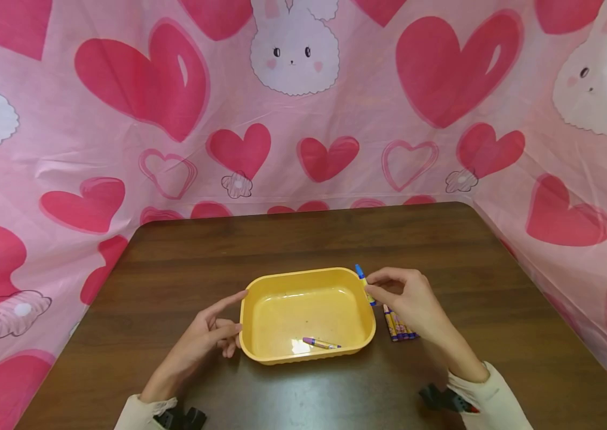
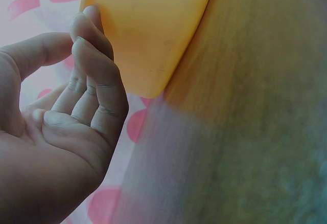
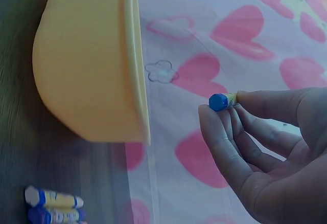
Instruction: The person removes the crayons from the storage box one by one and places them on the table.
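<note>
A yellow tray (image 1: 307,352) lies on the brown table, and one purple crayon (image 1: 321,343) rests inside near its front wall. My left hand (image 1: 209,331) is at the tray's left end, its index finger extended to the rim and its thumb beside the outer wall. The left wrist view has the fingertips right at the tray's end (image 2: 153,40). Over the tray's right rim, my right hand (image 1: 408,298) pinches a blue crayon (image 3: 219,102) between thumb and fingers. In the head view this crayon stands nearly upright, its blue tip (image 1: 359,272) upward.
Several crayons (image 1: 396,325) lie side by side on the table (image 1: 303,239), right of the tray and partly behind my right hand. A pink cloth (image 1: 336,107) with hearts and rabbits hangs around the back and sides of the table.
</note>
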`<action>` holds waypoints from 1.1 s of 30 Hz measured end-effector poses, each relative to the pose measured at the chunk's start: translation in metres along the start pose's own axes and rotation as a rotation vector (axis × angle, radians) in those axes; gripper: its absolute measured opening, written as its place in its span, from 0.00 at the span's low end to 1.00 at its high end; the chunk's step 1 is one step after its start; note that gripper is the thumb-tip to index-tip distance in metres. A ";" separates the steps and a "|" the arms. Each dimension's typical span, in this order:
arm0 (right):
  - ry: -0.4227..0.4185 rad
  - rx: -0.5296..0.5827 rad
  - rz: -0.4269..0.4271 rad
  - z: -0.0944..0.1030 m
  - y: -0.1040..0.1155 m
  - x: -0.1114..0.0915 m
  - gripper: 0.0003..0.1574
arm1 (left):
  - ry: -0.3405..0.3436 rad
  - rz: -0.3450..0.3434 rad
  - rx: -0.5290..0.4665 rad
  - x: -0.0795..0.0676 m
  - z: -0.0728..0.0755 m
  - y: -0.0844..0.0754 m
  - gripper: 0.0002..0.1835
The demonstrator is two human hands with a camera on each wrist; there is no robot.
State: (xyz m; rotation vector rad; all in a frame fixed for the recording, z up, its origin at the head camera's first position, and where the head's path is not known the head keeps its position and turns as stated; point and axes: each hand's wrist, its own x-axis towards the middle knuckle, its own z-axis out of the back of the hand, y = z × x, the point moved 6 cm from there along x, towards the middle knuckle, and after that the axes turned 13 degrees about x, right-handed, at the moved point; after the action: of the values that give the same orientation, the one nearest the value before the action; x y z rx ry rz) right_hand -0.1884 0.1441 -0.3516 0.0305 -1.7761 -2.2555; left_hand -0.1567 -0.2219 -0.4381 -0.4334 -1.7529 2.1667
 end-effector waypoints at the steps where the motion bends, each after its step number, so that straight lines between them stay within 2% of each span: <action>1: -0.007 -0.008 0.001 0.003 -0.001 -0.001 0.07 | -0.001 -0.001 0.001 0.000 0.000 0.000 0.34; 16: -0.121 -0.081 -0.080 0.045 -0.021 -0.017 0.16 | 0.000 0.008 0.015 0.000 0.000 0.000 0.33; 24: -0.160 0.065 -0.134 0.059 -0.046 -0.026 0.18 | 0.019 -0.019 -0.004 -0.002 0.000 0.000 0.34; 29: -0.161 0.103 -0.132 0.067 -0.060 -0.030 0.18 | 0.024 -0.019 -0.002 -0.002 0.000 0.001 0.34; 33: -0.142 0.109 -0.178 0.074 -0.073 -0.029 0.19 | 0.011 -0.010 0.015 0.000 0.000 0.001 0.34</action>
State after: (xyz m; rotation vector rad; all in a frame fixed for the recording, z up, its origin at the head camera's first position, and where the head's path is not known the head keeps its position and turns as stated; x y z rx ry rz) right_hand -0.1883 0.2369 -0.4078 0.0533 -2.0432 -2.3309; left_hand -0.1563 -0.2224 -0.4394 -0.4315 -1.7284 2.1654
